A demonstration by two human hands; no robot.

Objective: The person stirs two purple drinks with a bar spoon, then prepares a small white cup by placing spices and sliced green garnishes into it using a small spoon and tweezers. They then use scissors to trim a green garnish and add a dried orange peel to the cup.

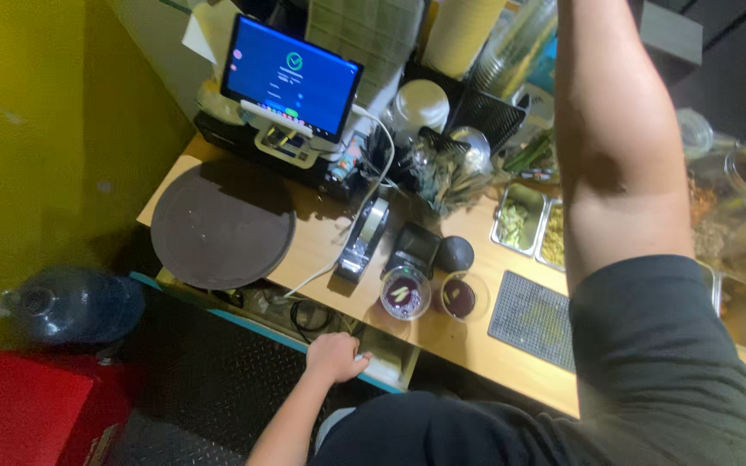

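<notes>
Fingers of the left hand (336, 356) curl together over the front edge of an open drawer (388, 358) under the wooden counter (468, 341). Right arm (619, 173) rises out of frame, its hand unseen. Two cups of dark drink (406, 293) stand near above the drawer.
</notes>
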